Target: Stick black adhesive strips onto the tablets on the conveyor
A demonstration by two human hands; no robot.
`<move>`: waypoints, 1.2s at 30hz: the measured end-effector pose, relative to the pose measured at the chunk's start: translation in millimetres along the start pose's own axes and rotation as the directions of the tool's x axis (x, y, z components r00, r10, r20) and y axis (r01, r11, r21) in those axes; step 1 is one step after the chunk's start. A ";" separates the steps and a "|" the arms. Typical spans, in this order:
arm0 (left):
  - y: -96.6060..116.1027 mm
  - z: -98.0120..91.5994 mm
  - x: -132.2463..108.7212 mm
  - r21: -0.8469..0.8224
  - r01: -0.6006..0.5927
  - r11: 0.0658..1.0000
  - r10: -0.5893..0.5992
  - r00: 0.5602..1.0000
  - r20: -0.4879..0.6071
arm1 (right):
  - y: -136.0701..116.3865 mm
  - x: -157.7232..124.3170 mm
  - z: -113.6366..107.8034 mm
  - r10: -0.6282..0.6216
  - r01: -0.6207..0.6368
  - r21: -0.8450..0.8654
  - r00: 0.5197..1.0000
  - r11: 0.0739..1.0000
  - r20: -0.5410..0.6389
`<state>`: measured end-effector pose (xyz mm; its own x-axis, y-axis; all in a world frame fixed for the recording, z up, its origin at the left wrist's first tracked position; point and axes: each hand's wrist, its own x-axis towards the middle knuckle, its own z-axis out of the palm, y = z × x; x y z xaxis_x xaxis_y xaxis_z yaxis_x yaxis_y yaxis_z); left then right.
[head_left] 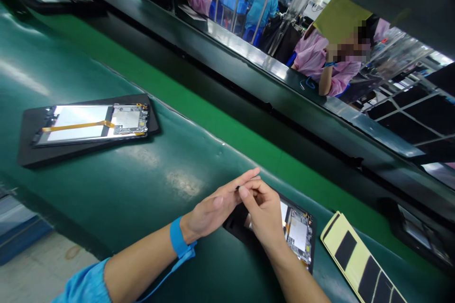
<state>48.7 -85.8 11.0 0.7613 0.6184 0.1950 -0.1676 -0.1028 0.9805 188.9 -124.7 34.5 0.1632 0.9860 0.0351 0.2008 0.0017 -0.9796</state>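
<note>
My left hand, with a blue wrist strap, reaches in from the lower left, fingers stretched toward my right hand. My right hand is closed in a pinch, and the fingertips of both hands meet around a small dark piece that I cannot make out. Both hands hover over an opened tablet lying on a black tray on the green conveyor belt; its circuit board shows.
A second opened tablet with an orange flex cable lies on a black tray at the left. A yellow sheet with black strips lies at the lower right. People in pink and blue coats work beyond the dark rail.
</note>
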 end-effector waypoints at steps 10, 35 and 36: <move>-6.0 -4.2 -2.3 -0.200 -0.161 0.966 0.159 0.987 -0.024 | -15.1 -7.8 -12.8 -0.367 0.353 -0.368 0.930 0.860 0.033; -19.0 -20.9 -2.2 0.878 -0.163 0.450 -0.017 0.981 0.191 | -14.8 44.4 -88.5 0.296 0.599 -0.603 0.535 0.527 0.791; -18.2 -20.7 -2.2 0.879 -0.176 0.443 -0.012 0.979 0.202 | -15.2 46.1 -87.1 0.297 0.616 -0.602 0.531 0.508 0.794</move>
<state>37.1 -69.2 -7.8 0.8743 0.4490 0.1844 0.3419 -0.8393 0.4226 277.5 -93.8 68.3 -0.6204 0.6568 -0.4287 0.7841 0.5074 -0.3573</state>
